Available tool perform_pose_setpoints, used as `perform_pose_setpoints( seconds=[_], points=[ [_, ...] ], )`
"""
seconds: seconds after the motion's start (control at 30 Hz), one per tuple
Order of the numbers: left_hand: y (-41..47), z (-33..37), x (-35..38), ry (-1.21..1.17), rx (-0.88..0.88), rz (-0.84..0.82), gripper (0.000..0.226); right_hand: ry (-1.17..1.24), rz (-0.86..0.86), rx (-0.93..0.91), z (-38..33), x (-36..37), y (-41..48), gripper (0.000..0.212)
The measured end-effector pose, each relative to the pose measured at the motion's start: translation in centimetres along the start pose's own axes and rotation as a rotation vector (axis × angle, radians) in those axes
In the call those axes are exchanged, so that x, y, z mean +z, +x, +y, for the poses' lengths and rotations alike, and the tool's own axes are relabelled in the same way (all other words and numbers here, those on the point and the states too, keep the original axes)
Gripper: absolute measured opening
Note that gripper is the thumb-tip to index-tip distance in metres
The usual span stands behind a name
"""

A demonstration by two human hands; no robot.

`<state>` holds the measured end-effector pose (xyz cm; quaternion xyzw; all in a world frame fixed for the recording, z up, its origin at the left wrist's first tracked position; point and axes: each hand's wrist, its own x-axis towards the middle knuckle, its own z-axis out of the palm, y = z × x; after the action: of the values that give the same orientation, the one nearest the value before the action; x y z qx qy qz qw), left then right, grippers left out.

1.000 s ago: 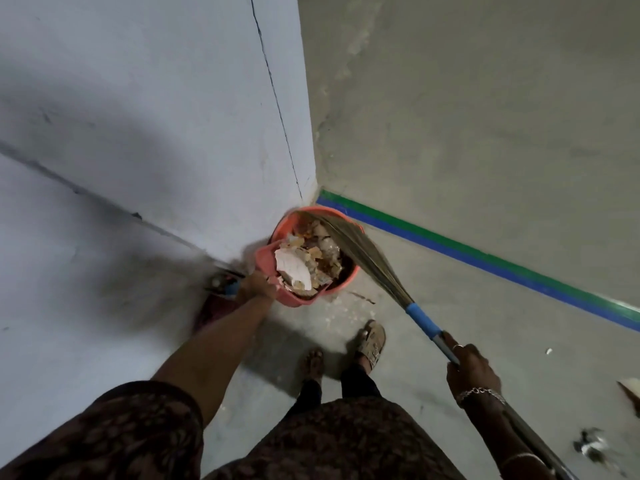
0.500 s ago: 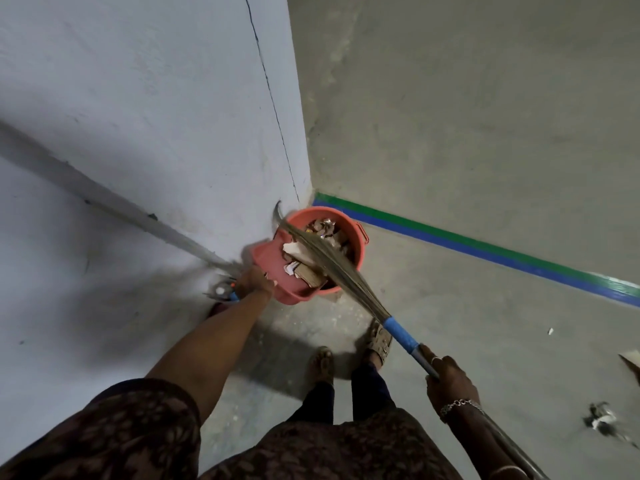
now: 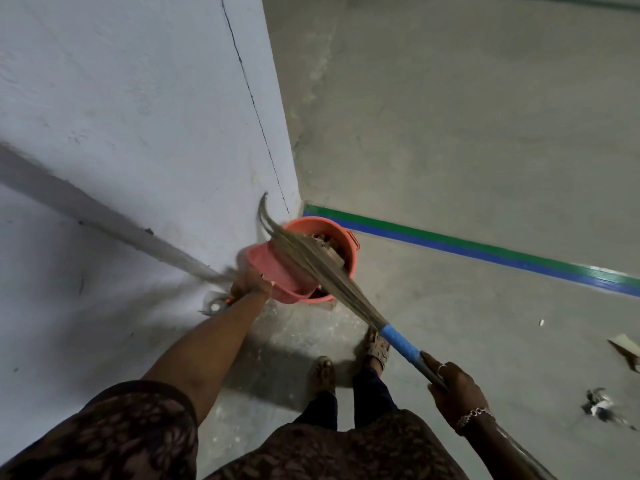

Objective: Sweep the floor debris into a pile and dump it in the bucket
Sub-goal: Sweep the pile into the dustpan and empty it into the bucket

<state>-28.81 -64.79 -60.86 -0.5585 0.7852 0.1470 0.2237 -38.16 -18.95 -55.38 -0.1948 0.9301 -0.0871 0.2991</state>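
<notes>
An orange bucket (image 3: 350,261) stands on the floor at the foot of the wall corner, with rubble (image 3: 325,241) showing inside it. My left hand (image 3: 250,283) grips the handle end of a pink dustpan (image 3: 277,271), which is tilted over the bucket's near rim and looks bare inside. My right hand (image 3: 454,385) grips the shaft of a grass broom just below its blue band (image 3: 399,341). The broom's bristles (image 3: 311,261) lie across the dustpan and bucket mouth, their tips curling against the wall.
A pale wall (image 3: 145,126) fills the left, ending in a corner above the bucket. A green and blue stripe (image 3: 485,254) crosses the concrete floor. Scraps (image 3: 599,406) and a cardboard piece (image 3: 627,348) lie at right. My sandalled feet (image 3: 378,348) stand below the bucket.
The rubble that filled the dustpan a second ago has gone into the bucket. The broom bristles have swept left across the pan toward the wall.
</notes>
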Motion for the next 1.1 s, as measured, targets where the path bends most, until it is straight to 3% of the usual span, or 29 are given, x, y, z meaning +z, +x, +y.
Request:
perform_pose_setpoints(
  seconds=[0.1, 0.27, 0.43, 0.57, 0.67, 0.83, 1.1],
  points=[
    [-0.2, 0.4, -0.6, -0.053, -0.001, 0.035, 0.019, -0.05, -0.097, 0.041, -0.6, 0.7, -0.4, 0.058],
    [-0.3, -0.2, 0.3, -0.123, -0.023, 0.084, 0.028, 0.034, -0.067, 0.168, -0.1, 1.3, -0.4, 0.065],
    [-1.3, -2.3, 2.1, -0.197, 0.141, 0.129, 0.038, 0.212, 0.025, 0.235, 1.5, 0.9, -1.3, 0.065],
    [-3.8, -3.6, 3.1, -0.249, 0.23, 0.192, 0.028, 0.241, 0.046, 0.288, 2.4, 0.4, -2.3, 0.063],
    [-6.0, -4.5, 3.6, -0.337, 0.34, 0.152, 0.039, 0.223, 0.0, 0.341, 3.3, 0.6, -2.4, 0.059],
    [-7.9, -5.3, 5.2, -0.418, 0.336, 0.054, 0.053, 0.224, -0.112, 0.391, 4.6, 1.4, -1.1, 0.037],
    [-12.1, -0.9, 5.6, -0.245, 0.467, -0.014, 0.039, 0.283, -0.302, 0.281, 6.1, 7.5, 4.7, 0.027]
  ],
)
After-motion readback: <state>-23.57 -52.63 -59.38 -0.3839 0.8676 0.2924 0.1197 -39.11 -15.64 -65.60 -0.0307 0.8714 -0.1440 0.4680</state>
